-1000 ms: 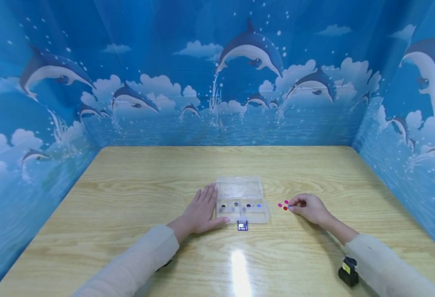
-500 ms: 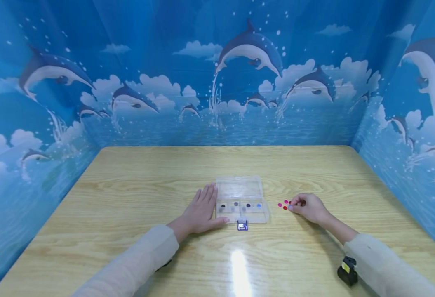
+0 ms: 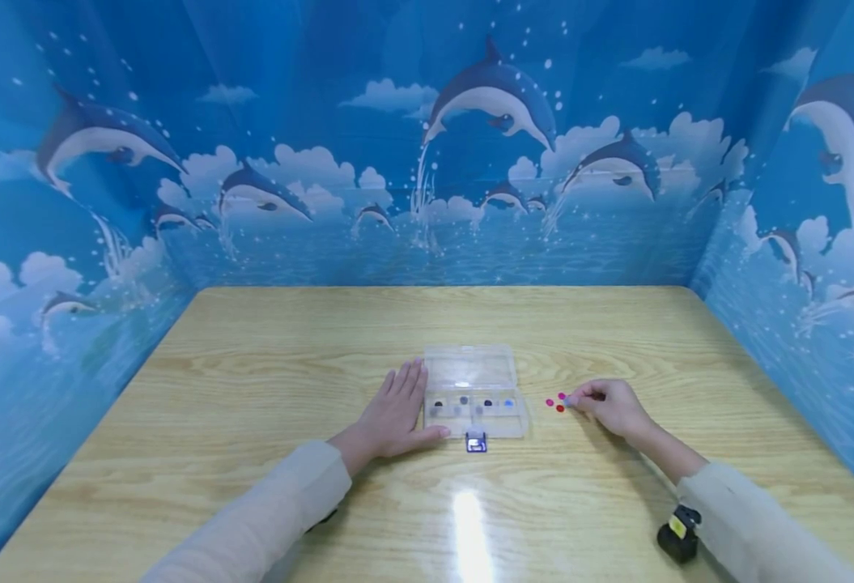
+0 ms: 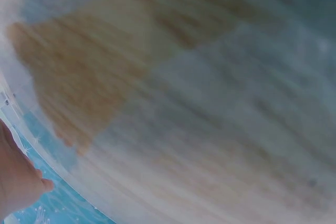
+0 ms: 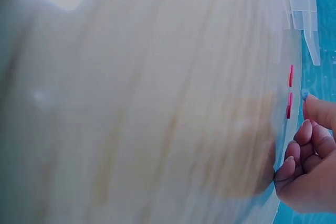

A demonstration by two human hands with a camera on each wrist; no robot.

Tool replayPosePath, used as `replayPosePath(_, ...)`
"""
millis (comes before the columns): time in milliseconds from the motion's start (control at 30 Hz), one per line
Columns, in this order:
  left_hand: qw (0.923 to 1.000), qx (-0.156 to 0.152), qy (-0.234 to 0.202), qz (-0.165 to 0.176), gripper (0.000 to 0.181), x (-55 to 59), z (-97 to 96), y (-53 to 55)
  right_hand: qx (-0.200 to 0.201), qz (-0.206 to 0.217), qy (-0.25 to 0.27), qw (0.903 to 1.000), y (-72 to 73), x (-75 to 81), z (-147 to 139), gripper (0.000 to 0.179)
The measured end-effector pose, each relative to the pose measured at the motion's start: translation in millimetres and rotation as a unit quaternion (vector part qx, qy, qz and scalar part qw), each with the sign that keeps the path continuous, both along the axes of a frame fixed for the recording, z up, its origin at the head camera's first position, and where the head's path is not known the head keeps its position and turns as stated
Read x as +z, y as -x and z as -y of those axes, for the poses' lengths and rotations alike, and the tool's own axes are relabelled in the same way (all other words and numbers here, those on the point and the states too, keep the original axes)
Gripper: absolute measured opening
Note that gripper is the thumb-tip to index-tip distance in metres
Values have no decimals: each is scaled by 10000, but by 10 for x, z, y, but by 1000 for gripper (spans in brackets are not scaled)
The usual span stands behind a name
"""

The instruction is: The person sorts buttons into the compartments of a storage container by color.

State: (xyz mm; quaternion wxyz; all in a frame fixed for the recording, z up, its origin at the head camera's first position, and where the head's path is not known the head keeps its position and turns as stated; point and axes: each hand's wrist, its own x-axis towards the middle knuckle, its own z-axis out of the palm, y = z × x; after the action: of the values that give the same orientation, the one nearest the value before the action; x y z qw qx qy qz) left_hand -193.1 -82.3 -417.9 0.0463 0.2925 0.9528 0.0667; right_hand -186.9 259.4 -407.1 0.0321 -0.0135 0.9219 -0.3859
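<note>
A clear plastic compartment box (image 3: 498, 433) lies with its lid (image 3: 470, 366) tipped back on the wooden table. Small dark and blue discs sit in its compartments. Flat beside the box's left side rests my left hand (image 3: 392, 413), fingers straight, its thumb at the front left corner. To the right of the box, my right hand (image 3: 611, 407) pinches a small blue disc (image 5: 305, 94) between thumb and forefinger. Just left of those fingertips lie several pink and red discs (image 3: 560, 408), seen edge-on in the right wrist view. The left wrist view shows little beyond part of the left hand (image 4: 21, 177).
At the box's front hangs a blue-edged clasp (image 3: 476, 443). Blue dolphin-print curtains (image 3: 427, 243) surround the wooden table (image 3: 288, 324) at the back and sides. A black wrist device (image 3: 679, 534) is strapped below the right sleeve.
The right hand has shifted very slightly, and the blue disc at its fingertips shows more plainly now. My left hand and the box have stayed put.
</note>
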Motion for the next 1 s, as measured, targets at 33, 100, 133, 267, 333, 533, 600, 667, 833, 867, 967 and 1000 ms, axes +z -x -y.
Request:
replayPosePath(33,10000,-2,-2,-9,96,-2,-1,1,-3,35,28,10000,-2,2,-2,18)
replayPosePath(100,10000,-5,-6,-32,96,-3,-3,1,-47,118,96,9999,-5,4,-3,20)
replayPosePath(133,10000,-2,13,-33,96,-2,-4,1,-103,166,130,9997,-5,5,-3,20)
replayPosePath(267,10000,5,35,-29,96,11,-8,-4,-248,190,213,9993,-11,8,13,23)
replayPosePath(333,10000,-5,28,-43,96,14,-6,-6,-350,167,263,9989,-13,11,29,24)
replayPosePath(533,10000,-4,47,-28,96,18,-2,-11,-636,214,512,9964,-26,38,83,24)
replayPosePath(600,10000,-16,16,-41,96,20,-1,-12,-746,288,610,9949,-32,46,102,24)
replayPosePath(667,10000,-16,36,-29,96,20,1,-10,-868,334,720,9931,-35,51,121,24)
replayPosePath(833,10000,-3,80,-41,96,13,0,-3,-1091,409,1074,9874,-41,58,159,29)
replayPosePath(867,10000,-7,73,-51,96,11,-1,-3,-1122,439,1158,9859,-44,61,166,30)
replayPosePath(967,9999,-24,40,-89,95,9,-1,-4,-1223,517,1427,9808,-51,66,187,31)
replayPosePath(1000,9999,-28,41,-92,95,9,-1,-4,-1261,549,1492,9792,-54,70,194,31)
